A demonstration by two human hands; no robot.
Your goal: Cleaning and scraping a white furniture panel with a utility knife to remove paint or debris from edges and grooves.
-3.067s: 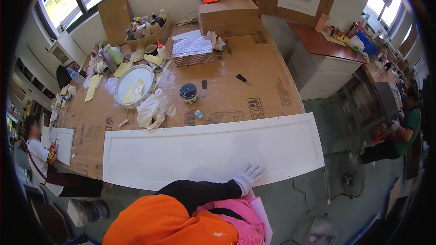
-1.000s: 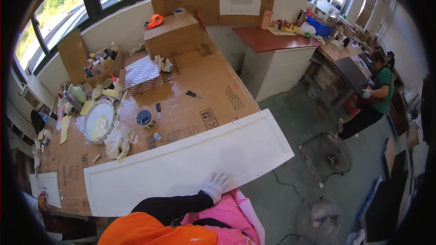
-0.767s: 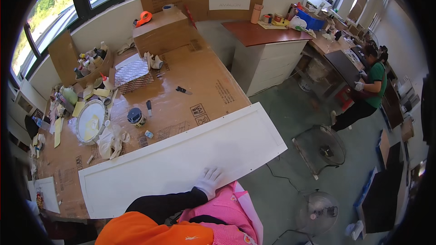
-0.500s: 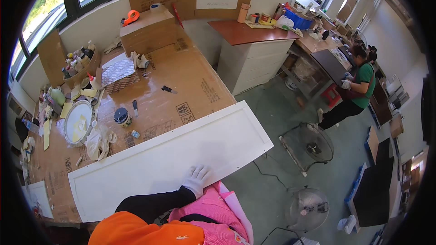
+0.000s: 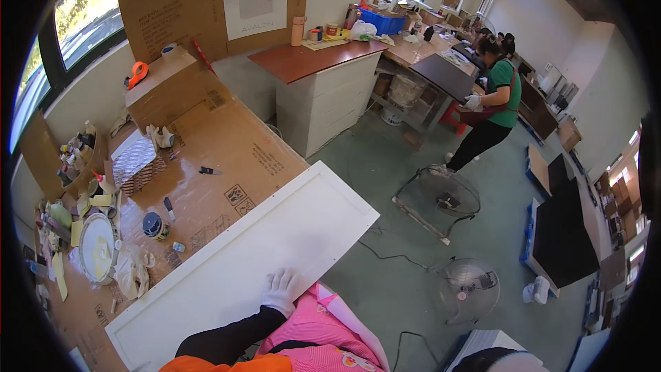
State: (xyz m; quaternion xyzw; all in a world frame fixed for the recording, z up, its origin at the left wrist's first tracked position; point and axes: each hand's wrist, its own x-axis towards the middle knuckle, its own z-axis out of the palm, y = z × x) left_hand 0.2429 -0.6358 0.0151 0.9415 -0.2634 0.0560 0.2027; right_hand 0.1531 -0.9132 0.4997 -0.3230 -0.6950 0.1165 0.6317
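Note:
A long white panel (image 5: 241,262) with a raised border lies slantwise over the near edge of the cardboard-covered table, its right end jutting past it. My left hand (image 5: 279,292), in a white glove with a black sleeve, rests flat on the panel's near edge, fingers stretched out. At the lower right edge, a black sleeve and a bit of white glove show my right hand (image 5: 529,362), cut off by the frame, fingers hidden. It is close to a stack of white boards (image 5: 485,341). My pink apron (image 5: 310,320) touches the panel's near side.
On the table stand a dark-lidded jar (image 5: 155,226), a knife (image 5: 169,208), a round white tub (image 5: 98,248) and a cardboard box (image 5: 162,86). Two floor fans (image 5: 469,291) with cables stand to the right. A person in green (image 5: 506,93) works at a far bench.
My view has swung right, so the table and panel sit further left. A black sleeve and white glove have come in at the lower right. My left hand stays flat on the panel.

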